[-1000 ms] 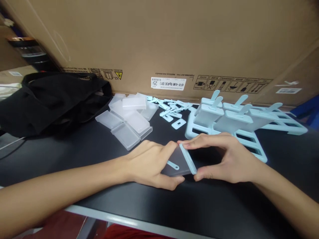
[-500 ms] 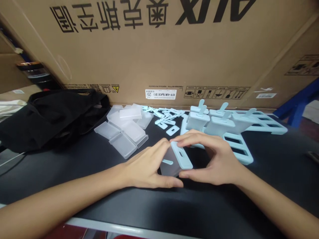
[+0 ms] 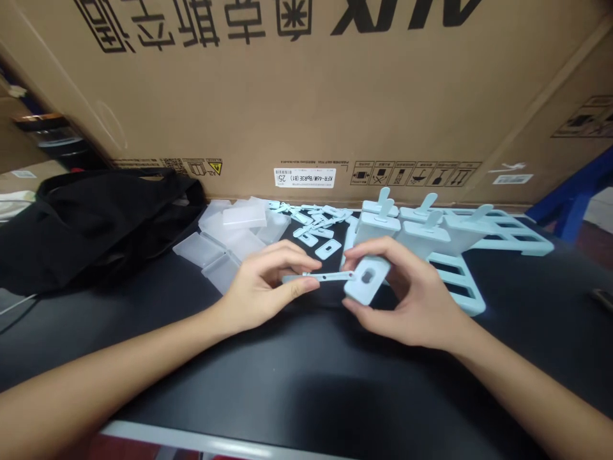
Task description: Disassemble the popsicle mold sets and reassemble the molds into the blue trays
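Observation:
My left hand [image 3: 268, 287] is closed, pinching a slim light-blue popsicle stick [image 3: 330, 276] between thumb and fingers. The stick lies nearly level and points right, its tip at the edge of a light-blue popsicle mold lid [image 3: 359, 291]. Thumb and fingers of my right hand [image 3: 407, 294] grip this lid by its edges. Its slotted face is turned toward the stick and me. Whether a mold cup sits behind the lid I cannot tell. Both hands are raised over the front part of the black table.
Frosted mold cups [image 3: 244, 217] lie heaped left of centre. Several loose blue lids and sticks [image 3: 328, 249] are scattered behind my hands. Assembled molds [image 3: 426, 230] stand in a blue rack [image 3: 460, 281] at right. A black bag [image 3: 96, 223] lies left; a big carton [image 3: 306, 102] stands behind.
The lid has turned so its slotted face shows more toward me. My left hand has moved off the frosted cup and now holds the stick out level toward the lid.

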A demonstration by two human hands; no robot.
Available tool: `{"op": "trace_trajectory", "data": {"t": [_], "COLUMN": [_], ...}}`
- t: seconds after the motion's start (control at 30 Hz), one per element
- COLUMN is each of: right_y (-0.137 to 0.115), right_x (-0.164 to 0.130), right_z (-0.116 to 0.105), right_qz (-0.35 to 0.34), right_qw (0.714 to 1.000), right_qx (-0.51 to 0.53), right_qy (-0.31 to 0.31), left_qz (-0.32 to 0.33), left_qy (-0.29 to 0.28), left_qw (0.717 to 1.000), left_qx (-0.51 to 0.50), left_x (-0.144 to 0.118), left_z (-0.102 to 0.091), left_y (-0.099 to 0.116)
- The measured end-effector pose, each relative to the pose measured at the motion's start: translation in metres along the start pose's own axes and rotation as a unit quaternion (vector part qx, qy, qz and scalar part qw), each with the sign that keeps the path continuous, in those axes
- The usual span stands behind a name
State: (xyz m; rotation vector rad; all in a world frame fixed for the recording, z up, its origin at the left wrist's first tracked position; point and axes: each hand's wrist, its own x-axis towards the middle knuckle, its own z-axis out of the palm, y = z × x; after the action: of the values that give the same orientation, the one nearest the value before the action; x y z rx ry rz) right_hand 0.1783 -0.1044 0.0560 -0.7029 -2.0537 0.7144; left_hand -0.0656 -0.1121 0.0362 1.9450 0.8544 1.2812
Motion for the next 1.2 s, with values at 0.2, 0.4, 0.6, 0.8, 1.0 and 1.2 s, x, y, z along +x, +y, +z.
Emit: {"op": "trace_trajectory", "data": {"t": [0.2,0.4,0.6,0.8,1.0,1.2], "right_y": [0.002,0.001,0.001,0.001,0.004,0.004], "right_x": [0.0,-0.002,-0.002,-0.002,-0.003,0.001], "right_z": [0.001,0.007,0.005,0.004,-0.002,-0.02], "right_qz": [0.009,0.014,0.017,0.018,0.011,-0.031], "right_qw": [0.999,0.997,0.997,0.997,0.996,0.988], "right_qx": [-0.028,-0.011,-0.009,0.005,-0.034,-0.127], "right_qy": [-0.041,-0.072,-0.075,-0.078,-0.088,-0.077], "left_qz": [0.047,0.085,0.084,0.08,0.029,0.033], "left_qy": [0.015,-0.024,-0.104,-0.162,-0.158,-0.065], "left_qw": [0.995,0.987,0.978,0.967,0.98,0.997], "left_qx": [0.083,0.136,0.158,0.179,0.115,-0.022], "left_x": [0.017,0.037,0.053,0.058,0.057,0.041], "left_z": [-0.027,-0.027,-0.005,0.01,0.009,0.025], "left_y": [0.018,0.052,0.072,0.058,0.048,0.021]}}
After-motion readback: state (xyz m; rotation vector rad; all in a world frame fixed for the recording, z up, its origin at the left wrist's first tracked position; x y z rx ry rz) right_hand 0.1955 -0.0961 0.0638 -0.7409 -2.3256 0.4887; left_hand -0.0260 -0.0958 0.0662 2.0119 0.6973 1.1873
